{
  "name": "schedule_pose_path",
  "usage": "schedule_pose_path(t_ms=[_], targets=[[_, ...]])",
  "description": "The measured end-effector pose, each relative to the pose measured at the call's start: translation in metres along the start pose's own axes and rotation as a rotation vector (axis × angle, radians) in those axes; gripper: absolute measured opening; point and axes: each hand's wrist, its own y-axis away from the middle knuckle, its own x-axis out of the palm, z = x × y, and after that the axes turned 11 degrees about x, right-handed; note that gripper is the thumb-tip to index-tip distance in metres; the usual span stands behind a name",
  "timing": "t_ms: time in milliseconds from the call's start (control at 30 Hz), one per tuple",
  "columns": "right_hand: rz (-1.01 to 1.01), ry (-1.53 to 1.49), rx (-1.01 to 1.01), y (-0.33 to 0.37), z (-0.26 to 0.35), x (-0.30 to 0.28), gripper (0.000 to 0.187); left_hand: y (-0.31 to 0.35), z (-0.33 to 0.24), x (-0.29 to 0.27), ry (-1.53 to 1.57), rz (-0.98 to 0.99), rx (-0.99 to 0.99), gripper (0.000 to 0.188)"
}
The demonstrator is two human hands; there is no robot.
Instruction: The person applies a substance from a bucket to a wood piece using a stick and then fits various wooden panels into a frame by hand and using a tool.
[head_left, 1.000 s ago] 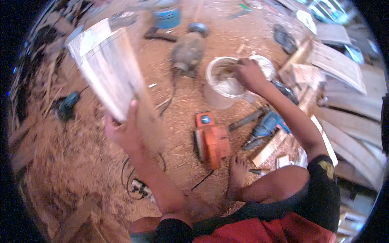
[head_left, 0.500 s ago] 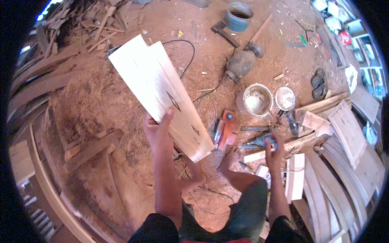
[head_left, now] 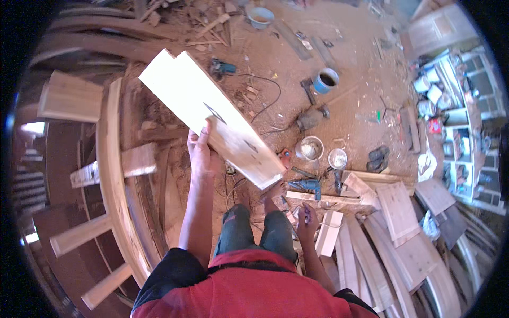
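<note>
We note left hand (head_left: 200, 151) fingers clamp the pale rectangular wooden board (head_left: 212, 116) mid-length, balancing it aloft; right hand (head_left: 306, 222) fingers pinch a small item we cannot identify.

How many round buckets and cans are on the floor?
4: a blue can, a white bucket with a small tin beside it, and a bowl-like tub far off. Clutter may hide others.

Left hand (head_left: 200, 151) raised, fingers clenched; right hand (head_left: 306, 222) hangs low, loosely curled.
</note>
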Motion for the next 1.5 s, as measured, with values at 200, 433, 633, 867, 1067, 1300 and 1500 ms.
schedule_pose_path(t_ms=[200, 433, 633, 867, 1067, 1300, 1500], targets=[[0.12, -0.003, -0.08, 0.032, 0.043, -0.007, 0.028, 0.054, -0.132, -0.022, 0.233, -0.141, 0.255, 0.082], [0.339, -0.035, -0.286, 0.074, 0.09, 0.021, 0.024, 0.134, -0.283, -0.165, 0.523, 0.783, 0.758, 0.022], [0.773, -0.097, -0.557, 0.193, 0.155, 0.068, 0.023, 0.312, -0.369, -0.273, 0.515, 0.457, 1.023, 0.025], [1.202, -0.091, -1.366, 0.334, 0.228, 0.123, 0.02, 0.46, -0.389, -0.354, 0.405, 0.164, 1.343, 0.02], [1.818, -0.245, -1.374, 0.41, 0.219, 0.137, 0.019, 0.565, -0.386, -0.375, 0.281, -0.12, 1.591, 0.023], [2.314, 0.598, -0.632, 0.446, 0.17, 0.191, 0.026, 0.618, -0.38, -0.349, 0.357, -1.316, 1.792, 0.095], [2.496, 0.929, -0.326, 0.477, 0.165, 0.264, 0.029, 0.609, -0.377, -0.351, 0.278, -1.658, 1.764, 0.083]])
